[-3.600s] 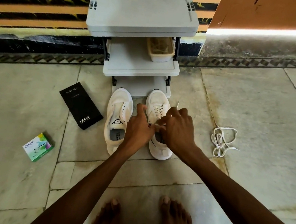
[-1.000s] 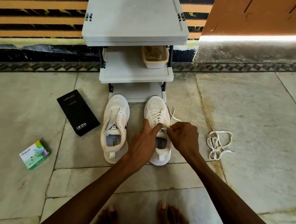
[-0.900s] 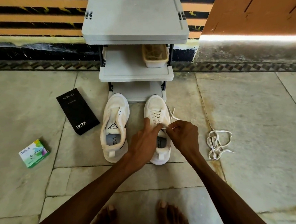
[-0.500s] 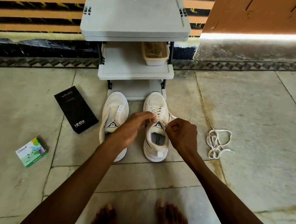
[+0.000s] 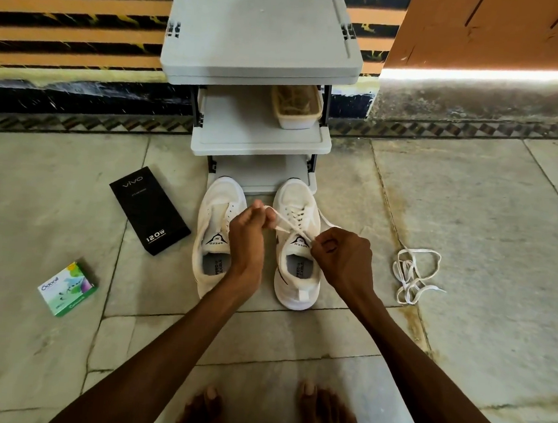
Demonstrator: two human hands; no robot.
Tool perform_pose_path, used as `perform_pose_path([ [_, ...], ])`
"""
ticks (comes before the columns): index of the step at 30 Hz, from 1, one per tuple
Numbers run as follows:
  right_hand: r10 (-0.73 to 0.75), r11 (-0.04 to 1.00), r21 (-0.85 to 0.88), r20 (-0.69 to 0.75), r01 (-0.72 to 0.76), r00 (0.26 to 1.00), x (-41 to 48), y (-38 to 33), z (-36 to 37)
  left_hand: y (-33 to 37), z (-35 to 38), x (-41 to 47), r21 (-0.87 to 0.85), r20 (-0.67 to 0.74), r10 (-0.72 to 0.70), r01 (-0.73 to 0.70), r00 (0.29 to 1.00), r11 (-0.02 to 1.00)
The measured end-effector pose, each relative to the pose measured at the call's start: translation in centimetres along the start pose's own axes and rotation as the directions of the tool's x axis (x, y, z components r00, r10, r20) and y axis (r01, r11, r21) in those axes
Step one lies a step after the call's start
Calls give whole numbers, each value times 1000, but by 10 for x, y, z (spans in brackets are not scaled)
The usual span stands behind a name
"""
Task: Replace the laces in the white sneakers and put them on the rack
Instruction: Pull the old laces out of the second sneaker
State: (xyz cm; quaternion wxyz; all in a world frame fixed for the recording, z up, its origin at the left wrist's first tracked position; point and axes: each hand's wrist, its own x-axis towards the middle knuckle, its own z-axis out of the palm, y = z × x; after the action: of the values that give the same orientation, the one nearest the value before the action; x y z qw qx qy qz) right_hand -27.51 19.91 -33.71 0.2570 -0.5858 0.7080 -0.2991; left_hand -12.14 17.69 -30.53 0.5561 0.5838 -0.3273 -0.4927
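Two white sneakers stand side by side on the floor with their toes at the foot of a grey shoe rack [image 5: 259,140]. The left sneaker [image 5: 215,226] has no lace. The right sneaker [image 5: 295,265] is laced, and its two lace ends [image 5: 289,227] cross above the tongue. My left hand [image 5: 248,232] pinches one lace end, raised between the two shoes. My right hand [image 5: 342,258] pinches the other end just right of the shoe's tongue. A loose white lace [image 5: 413,273] lies bundled on the floor to the right.
A black phone box [image 5: 149,210] lies left of the shoes, and a small green and white box [image 5: 67,289] lies further left. A beige tub [image 5: 296,108] sits on the rack's middle shelf. My bare feet [image 5: 266,415] are at the bottom edge.
My left hand lifted off the right sneaker and moved left and up, taking one lace end. The right hand kept its end, and the two ends now cross over the tongue.
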Motion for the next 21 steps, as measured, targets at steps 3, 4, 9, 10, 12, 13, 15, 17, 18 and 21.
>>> perform_pose_path([
  [3, 1, 1000, -12, 34, -1, 999, 3, -3, 1, 7, 2, 1, 169, 197, 28, -62, 980, 984],
  [4, 4, 1000, -11, 35, -3, 999, 4, -2, 1, 16, 1, 4, 223, 345, -15, -66, 939, 972],
  [9, 31, 1000, -6, 50, -31, 998, 7, 0, 0, 33, -3, 15, 698, 715, -383, -558, 585, 450],
  [10, 35, 999, 0, 52, -35, 998, 6, 0, 0, 34, -1, 13, 681, 729, -323, -588, 604, 437],
  [12, 46, 999, 15, 56, -47, 997, 6, 0, -2, 32, 3, 9, 562, 664, -58, -447, 745, 696],
  [13, 61, 998, 27, 60, -63, 996, 6, 0, -3, 32, 2, 7, 364, 535, 19, -250, 845, 897],
  [15, 99, 993, 63, 66, -103, 993, 6, 1, -4, 32, -6, 4, -211, 363, 30, 51, 931, 976],
  [17, 120, 988, 91, 77, -127, 990, 6, 2, -4, 29, -15, -2, -417, 362, 6, 156, 932, 895],
  [18, 121, 987, 95, 77, -128, 990, 7, 2, -4, 30, -18, -3, -331, 411, -27, 177, 911, 927],
  [21, 130, 985, 106, 80, -139, 988, 8, 2, -4, 37, -25, -3, 351, 610, -289, 76, 738, 933],
])
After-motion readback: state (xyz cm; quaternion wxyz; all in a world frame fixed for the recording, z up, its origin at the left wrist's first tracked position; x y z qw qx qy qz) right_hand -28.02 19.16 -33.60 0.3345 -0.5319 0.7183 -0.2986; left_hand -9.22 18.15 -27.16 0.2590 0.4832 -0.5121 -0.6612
